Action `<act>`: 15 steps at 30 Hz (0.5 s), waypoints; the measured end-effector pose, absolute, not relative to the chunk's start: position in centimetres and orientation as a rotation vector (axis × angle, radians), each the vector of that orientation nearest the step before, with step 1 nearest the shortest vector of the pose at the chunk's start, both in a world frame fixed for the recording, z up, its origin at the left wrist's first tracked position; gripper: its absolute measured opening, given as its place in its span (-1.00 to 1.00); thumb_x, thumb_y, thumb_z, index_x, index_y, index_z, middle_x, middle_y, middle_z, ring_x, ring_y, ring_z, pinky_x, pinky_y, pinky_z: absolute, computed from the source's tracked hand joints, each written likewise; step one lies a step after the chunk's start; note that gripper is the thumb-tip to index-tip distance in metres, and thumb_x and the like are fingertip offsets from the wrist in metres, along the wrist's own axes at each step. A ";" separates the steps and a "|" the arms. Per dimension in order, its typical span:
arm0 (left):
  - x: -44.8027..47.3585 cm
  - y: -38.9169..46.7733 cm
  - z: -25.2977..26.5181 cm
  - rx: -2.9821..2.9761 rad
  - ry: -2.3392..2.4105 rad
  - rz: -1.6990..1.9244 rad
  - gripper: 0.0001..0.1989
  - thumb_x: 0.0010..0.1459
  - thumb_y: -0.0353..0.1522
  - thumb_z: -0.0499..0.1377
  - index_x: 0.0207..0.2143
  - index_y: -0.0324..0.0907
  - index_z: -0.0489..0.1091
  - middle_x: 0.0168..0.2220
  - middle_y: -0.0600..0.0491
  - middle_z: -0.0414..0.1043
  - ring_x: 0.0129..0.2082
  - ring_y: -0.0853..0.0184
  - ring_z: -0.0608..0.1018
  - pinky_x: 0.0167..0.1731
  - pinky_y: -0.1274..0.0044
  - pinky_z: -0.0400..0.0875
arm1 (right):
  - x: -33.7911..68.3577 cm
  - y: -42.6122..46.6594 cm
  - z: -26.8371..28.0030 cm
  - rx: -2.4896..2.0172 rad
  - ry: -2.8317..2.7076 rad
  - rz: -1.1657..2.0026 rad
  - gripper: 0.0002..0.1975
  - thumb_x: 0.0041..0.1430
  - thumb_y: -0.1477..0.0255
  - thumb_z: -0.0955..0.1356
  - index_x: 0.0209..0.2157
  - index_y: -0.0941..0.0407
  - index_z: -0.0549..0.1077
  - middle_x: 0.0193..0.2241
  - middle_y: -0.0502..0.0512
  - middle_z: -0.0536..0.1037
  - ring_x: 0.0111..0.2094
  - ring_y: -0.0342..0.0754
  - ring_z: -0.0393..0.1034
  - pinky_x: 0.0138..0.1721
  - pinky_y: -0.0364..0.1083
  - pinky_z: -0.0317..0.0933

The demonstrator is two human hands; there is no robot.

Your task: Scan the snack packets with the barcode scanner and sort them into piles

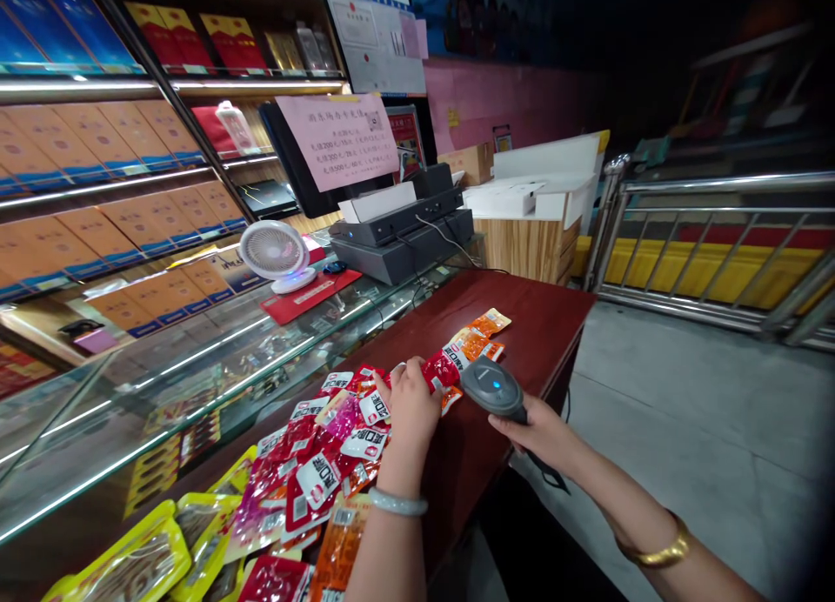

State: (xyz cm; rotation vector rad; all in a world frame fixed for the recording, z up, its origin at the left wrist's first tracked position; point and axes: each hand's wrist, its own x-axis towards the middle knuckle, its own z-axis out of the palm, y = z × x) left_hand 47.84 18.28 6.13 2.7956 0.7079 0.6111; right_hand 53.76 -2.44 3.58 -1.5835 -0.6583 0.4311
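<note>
My right hand (541, 432) is wrapped round the handle of a grey barcode scanner (492, 386), which has a small blue light on top. The scanner's head points left, close over the snack packets. My left hand (415, 400) has its fingers bent over a red snack packet (441, 371) on the dark red tabletop; the fingertips are partly hidden. Orange snack packets (484, 324) lie just beyond it. Left of my left wrist spreads a heap of red and white snack packets (319, 476), with yellow-edged packets (130, 558) nearest me.
A glass display counter (189, 393) runs along the left of the red table (522, 302). On it stand a white fan (274, 254) and a black cash drawer (397, 245). Boxed goods fill the shelves behind. A metal railing (718, 254) stands to the right.
</note>
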 end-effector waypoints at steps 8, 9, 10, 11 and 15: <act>48.2 19.4 6.1 2.400 0.718 0.605 -0.69 0.27 -0.37 0.09 0.04 -0.12 0.46 -0.15 -0.06 0.63 -0.13 0.18 0.63 -0.03 0.35 0.39 | 53.6 -3.0 3.8 -1.625 -0.697 0.406 -0.71 0.13 0.24 0.46 -0.14 0.08 0.55 -0.58 -0.04 0.51 -0.45 0.02 0.48 -0.44 -0.11 0.34; 48.3 19.7 5.8 2.295 0.676 0.619 -0.69 0.28 -0.37 0.08 0.03 -0.10 0.48 -0.13 -0.04 0.63 -0.13 0.21 0.63 -0.06 0.39 0.41 | 53.5 -3.0 3.9 -1.628 -0.708 0.413 -0.71 0.14 0.25 0.46 -0.13 0.08 0.55 -0.56 -0.03 0.53 -0.42 0.03 0.49 -0.42 -0.10 0.35; 48.4 20.0 5.5 2.203 0.633 0.634 -0.70 0.28 -0.37 0.07 0.00 -0.11 0.49 -0.12 -0.03 0.64 -0.13 0.23 0.63 -0.08 0.41 0.44 | 53.4 -3.0 4.0 -1.629 -0.722 0.423 -0.71 0.15 0.26 0.45 -0.12 0.09 0.55 -0.54 -0.02 0.55 -0.38 0.05 0.51 -0.39 -0.10 0.37; 48.6 20.2 5.2 2.130 0.600 0.649 -0.71 0.29 -0.37 0.07 -0.03 -0.12 0.51 -0.13 -0.02 0.64 -0.15 0.24 0.64 -0.09 0.42 0.46 | 53.2 -2.9 4.0 -1.626 -0.737 0.430 -0.71 0.16 0.27 0.45 -0.11 0.09 0.55 -0.51 0.00 0.57 -0.33 0.06 0.52 -0.35 -0.08 0.39; 49.1 20.4 4.4 2.019 0.583 0.697 -0.71 0.29 -0.33 0.08 -0.04 -0.14 0.53 -0.22 0.01 0.65 -0.21 0.28 0.65 -0.15 0.45 0.52 | 52.8 -2.7 4.0 -1.579 -0.831 0.434 -0.71 0.16 0.29 0.46 -0.10 0.09 0.56 -0.29 0.07 0.65 -0.18 0.09 0.53 -0.13 -0.03 0.40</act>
